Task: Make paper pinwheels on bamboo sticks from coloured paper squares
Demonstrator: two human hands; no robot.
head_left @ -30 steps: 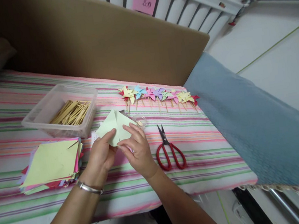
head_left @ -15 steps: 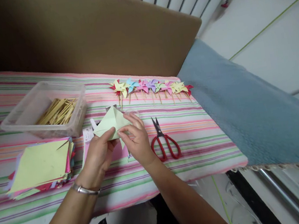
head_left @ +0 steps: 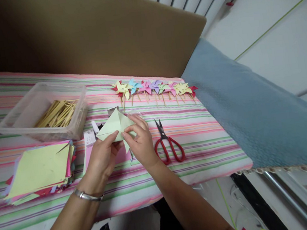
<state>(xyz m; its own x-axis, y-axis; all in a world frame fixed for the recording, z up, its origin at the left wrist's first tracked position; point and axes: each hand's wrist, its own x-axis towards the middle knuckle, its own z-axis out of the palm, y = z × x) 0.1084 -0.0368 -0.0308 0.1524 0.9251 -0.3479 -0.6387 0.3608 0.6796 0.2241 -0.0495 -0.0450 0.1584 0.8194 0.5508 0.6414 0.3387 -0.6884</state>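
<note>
Both hands, the left hand [head_left: 102,157] and the right hand [head_left: 140,145], pinch a thin pale green folded paper [head_left: 114,125] above the striped cloth [head_left: 202,138], near red-handled scissors [head_left: 168,147] and a stack of coloured paper squares [head_left: 39,171].

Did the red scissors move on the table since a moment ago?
No. The red scissors lie the same way below the row of pinwheels on the striped cloth; only the head camera shifted.
</note>
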